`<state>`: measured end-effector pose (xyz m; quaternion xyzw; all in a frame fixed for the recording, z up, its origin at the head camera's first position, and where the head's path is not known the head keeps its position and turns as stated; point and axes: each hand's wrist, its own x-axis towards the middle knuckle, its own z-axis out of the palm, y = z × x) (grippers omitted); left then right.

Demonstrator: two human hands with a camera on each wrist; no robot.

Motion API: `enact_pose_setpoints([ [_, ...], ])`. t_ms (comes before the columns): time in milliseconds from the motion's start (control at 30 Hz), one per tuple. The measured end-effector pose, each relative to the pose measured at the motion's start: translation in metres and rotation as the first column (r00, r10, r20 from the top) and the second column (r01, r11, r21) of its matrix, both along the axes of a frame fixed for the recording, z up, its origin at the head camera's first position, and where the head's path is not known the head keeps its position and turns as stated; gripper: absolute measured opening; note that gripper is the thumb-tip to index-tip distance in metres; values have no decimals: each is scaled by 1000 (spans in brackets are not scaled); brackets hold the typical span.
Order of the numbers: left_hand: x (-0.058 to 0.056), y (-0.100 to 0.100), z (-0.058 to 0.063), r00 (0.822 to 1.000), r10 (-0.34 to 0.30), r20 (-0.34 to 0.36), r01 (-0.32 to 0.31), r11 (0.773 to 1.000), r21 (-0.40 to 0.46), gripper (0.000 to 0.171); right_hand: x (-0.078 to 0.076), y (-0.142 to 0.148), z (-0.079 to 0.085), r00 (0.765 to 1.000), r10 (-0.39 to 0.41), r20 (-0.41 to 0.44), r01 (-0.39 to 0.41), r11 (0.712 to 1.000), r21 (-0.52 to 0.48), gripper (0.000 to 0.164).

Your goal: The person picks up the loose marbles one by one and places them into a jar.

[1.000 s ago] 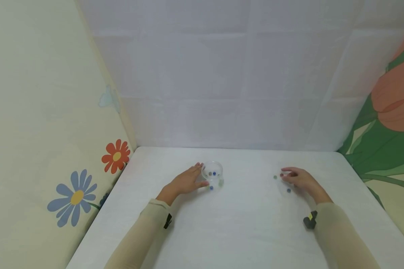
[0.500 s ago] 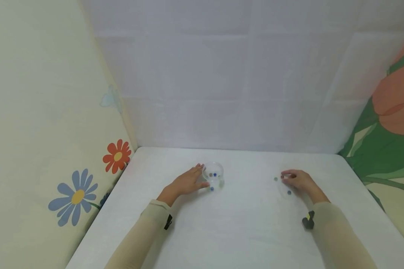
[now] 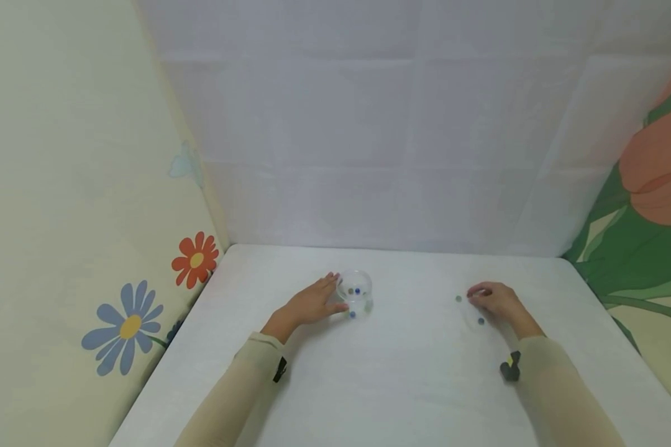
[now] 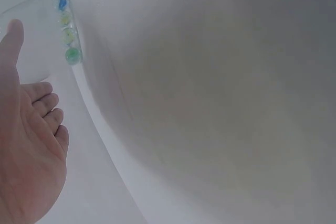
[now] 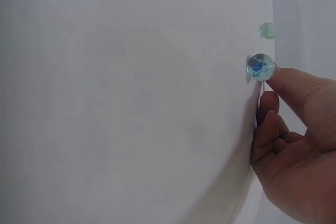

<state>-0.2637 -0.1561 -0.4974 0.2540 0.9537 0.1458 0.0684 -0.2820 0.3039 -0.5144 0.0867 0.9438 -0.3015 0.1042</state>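
Observation:
In the head view my left hand (image 3: pixel 311 302) touches the left side of a clear glass cup (image 3: pixel 355 274), its fingers extended beside it and its thumb near the front. Marbles lie along the cup's bottom; the left wrist view shows a green marble (image 4: pixel 73 55) and a blue-streaked marble (image 4: pixel 61 2) among them. On the right, the thumb and forefinger of my right hand (image 3: pixel 499 300) pinch together where a small reddish marble was visible; the fingers now mostly hide it. A blue-streaked marble (image 5: pixel 261 67) and a pale green marble (image 5: pixel 268 31) rest on the cloth near that hand.
A white cloth covers the table (image 3: pixel 402 372). A faint transparent outline (image 3: pixel 471 320) shows around the loose marbles at right, too faint to identify. White fabric (image 3: pixel 380 124) hangs behind the table; a flower-patterned wall (image 3: pixel 89 217) stands at left.
My right thumb and forefinger have closed together at the reddish marble, which has become mostly hidden. My left hand and the glass cup keep their places; the view has shifted slightly.

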Motion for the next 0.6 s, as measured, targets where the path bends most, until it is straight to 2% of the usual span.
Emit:
enact_pose_setpoints([
  [267, -1, 0, -2, 1000, 8, -10, -8, 1000, -15, 88, 1, -3, 3, 1000, 24, -18, -24, 1000, 2, 31],
  [600, -1, 1, -3, 1000, 17, -12, -17, 999, -27, 88, 7, -9, 4, 998, -13, -61, 12, 1000, -17, 29],
])
